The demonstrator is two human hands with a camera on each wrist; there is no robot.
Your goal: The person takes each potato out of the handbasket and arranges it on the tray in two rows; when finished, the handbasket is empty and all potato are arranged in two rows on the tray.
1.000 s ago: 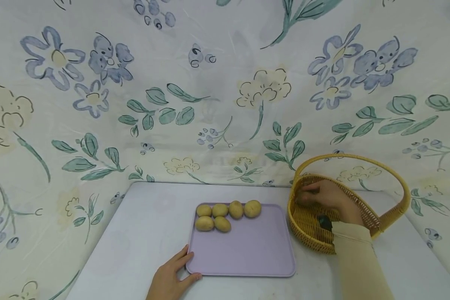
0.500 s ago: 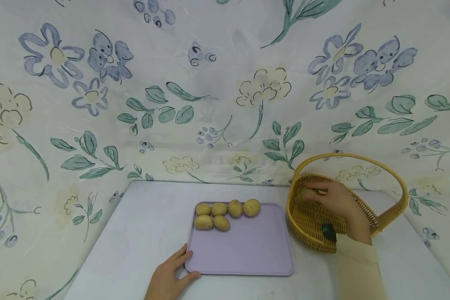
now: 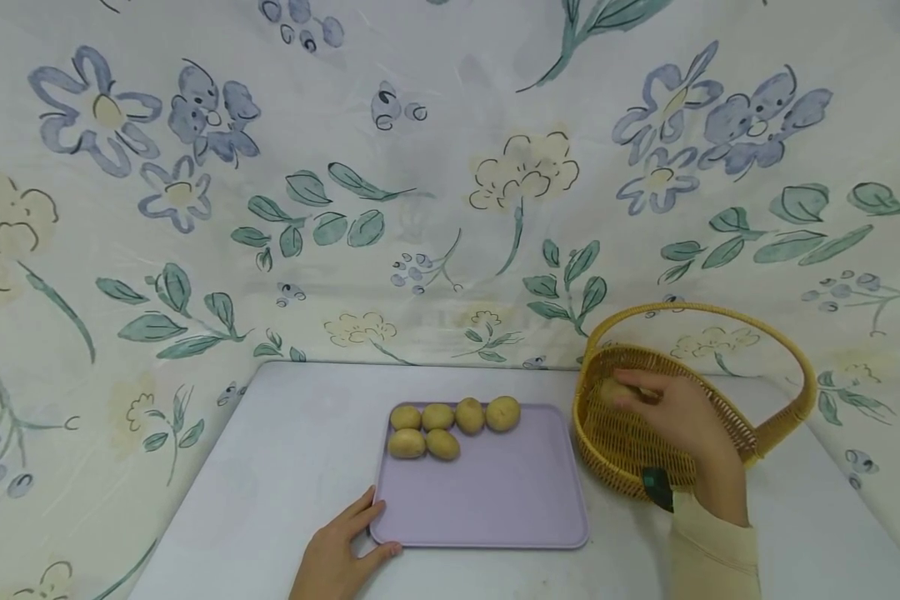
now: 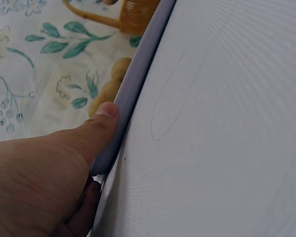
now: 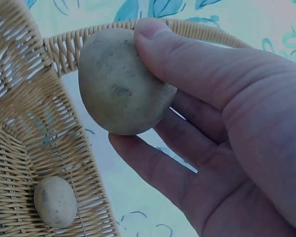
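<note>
In the right wrist view, my right hand (image 5: pixel 227 123) pinches a potato (image 5: pixel 121 81) between thumb and fingertips. The head view puts that hand (image 3: pixel 682 417) over the wicker basket (image 3: pixel 615 467). A smaller potato (image 5: pixel 55 202) lies in the basket below. At the near left corner of the lilac tray (image 3: pixel 495 500), my left hand (image 3: pixel 337 550) grips the edge. Its thumb (image 4: pixel 101 121) lies along the rim in the left wrist view; the other fingers are partly hidden. Several potatoes (image 3: pixel 407 443) sit in two rows at the tray's far left.
An arched handle (image 3: pixel 701 308) rises over the basket, beside the right arm. Tray and basket stand on a white table (image 3: pixel 292 433). Behind it hangs a floral cloth (image 3: pixel 435 208). A dark green object (image 3: pixel 656 483) shows at my right wrist.
My right hand has drawn back and to the right from the basket's far left part, with the potato now visible in its fingers. The left hand stays at the tray corner.
</note>
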